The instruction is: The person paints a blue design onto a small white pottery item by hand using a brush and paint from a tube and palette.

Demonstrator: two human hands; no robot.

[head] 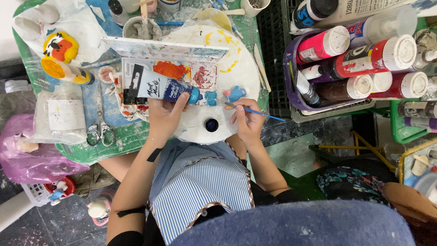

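Paint-smeared green table [132, 141] fills my remote view, crowded with craft supplies. My left hand [165, 115] is closed around a dark blue paint tube [157, 85], its nozzle over a small blue blob on the white round board [195, 123]. My right hand [248, 122] pinches a thin blue-handled brush [255, 111], bristles toward a small blue figurine [235, 93]. Beside it, a purple basket [291, 91] holds red and pink paint bottles [364, 59].
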